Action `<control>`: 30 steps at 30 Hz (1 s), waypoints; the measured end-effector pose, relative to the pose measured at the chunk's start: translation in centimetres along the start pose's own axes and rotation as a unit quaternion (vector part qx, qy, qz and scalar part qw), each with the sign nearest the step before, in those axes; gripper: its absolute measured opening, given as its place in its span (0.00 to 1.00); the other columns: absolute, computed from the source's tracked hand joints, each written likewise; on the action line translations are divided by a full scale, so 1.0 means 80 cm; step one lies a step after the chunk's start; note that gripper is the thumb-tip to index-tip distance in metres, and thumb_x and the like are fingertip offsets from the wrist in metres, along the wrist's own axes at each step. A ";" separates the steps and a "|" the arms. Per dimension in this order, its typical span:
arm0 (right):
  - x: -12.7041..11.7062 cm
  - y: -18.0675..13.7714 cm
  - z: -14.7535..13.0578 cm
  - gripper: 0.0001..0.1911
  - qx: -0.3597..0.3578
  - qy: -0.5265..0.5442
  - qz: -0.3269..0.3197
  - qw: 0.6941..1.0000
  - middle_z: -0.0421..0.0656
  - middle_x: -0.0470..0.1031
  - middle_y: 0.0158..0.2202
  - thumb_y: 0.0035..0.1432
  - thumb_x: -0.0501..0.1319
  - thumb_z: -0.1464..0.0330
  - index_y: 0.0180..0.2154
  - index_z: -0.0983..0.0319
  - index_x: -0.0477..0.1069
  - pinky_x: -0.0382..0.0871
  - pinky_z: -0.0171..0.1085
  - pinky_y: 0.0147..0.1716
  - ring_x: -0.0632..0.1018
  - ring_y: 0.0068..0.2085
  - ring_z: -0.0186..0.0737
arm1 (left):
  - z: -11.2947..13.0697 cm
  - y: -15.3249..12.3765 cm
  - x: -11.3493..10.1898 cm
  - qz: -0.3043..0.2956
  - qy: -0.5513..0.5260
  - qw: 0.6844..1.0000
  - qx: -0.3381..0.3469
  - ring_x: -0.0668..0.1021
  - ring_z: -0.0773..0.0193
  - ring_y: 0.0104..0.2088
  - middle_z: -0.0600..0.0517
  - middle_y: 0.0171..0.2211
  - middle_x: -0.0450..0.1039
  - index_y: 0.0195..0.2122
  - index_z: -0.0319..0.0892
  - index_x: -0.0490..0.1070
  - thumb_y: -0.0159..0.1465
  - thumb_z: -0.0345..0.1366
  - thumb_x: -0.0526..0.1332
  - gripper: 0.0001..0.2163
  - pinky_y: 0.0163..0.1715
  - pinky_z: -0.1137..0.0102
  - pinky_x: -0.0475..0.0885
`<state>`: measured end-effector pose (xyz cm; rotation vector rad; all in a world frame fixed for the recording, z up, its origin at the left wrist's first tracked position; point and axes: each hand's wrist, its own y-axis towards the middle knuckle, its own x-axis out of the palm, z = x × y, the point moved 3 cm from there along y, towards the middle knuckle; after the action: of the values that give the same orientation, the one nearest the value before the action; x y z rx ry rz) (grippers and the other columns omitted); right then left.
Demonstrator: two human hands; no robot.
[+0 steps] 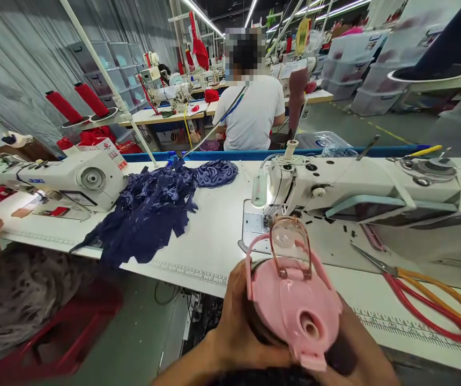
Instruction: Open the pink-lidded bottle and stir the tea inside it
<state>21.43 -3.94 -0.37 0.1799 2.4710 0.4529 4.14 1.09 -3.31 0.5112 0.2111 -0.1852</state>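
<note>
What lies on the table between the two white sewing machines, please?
In the head view, a heap of dark blue fabric pieces lies between the left sewing machine and right sewing machine.

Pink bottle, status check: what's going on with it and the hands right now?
Left hand and right hand both wrapped around pink bottle, spout cap flipped open. Scissors on table to the right, apart. Nothing blocking.

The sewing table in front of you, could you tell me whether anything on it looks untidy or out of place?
Yes: the navy fabric pieces lie in a crumpled heap, one end trailing over the table edge. Small dark scraps are scattered beside the sewing machine. The pink bottle lid, held by both hands, has its spout cap flipped open.
</note>
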 end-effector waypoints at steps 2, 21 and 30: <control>0.006 0.004 0.009 0.32 -0.018 -0.013 -0.006 1.000 0.48 0.58 0.65 0.68 0.57 0.53 0.67 0.56 0.52 0.65 0.47 0.61 0.63 0.64 0.54 | -0.004 0.006 0.001 0.002 -0.033 0.999 0.023 0.69 0.42 0.59 0.39 0.61 0.59 0.68 0.48 0.43 0.43 0.49 0.76 0.56 0.59 0.48 0.66; -0.054 0.103 -0.088 0.16 -0.291 -0.064 -0.133 0.945 0.45 0.69 0.46 0.67 0.58 0.75 0.55 0.58 0.70 0.69 0.38 0.39 0.73 0.44 0.40 | -0.018 0.009 0.003 -0.037 -0.064 0.997 -0.032 0.65 0.41 0.62 0.39 0.63 0.56 0.68 0.47 0.35 0.44 0.44 0.77 0.59 0.62 0.46 0.62; -0.060 0.112 -0.090 0.05 -0.250 -0.037 -0.149 0.956 0.40 0.69 0.43 0.69 0.59 0.70 0.46 0.56 0.71 0.66 0.35 0.41 0.71 0.45 0.38 | -0.012 0.011 0.001 -0.031 -0.088 0.993 -0.069 0.66 0.42 0.61 0.42 0.62 0.58 0.68 0.47 0.41 0.43 0.41 0.78 0.57 0.62 0.48 0.62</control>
<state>21.22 1.31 10.92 -0.3701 2.1772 0.8943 4.30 2.29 -3.74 0.3490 0.0659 -0.2728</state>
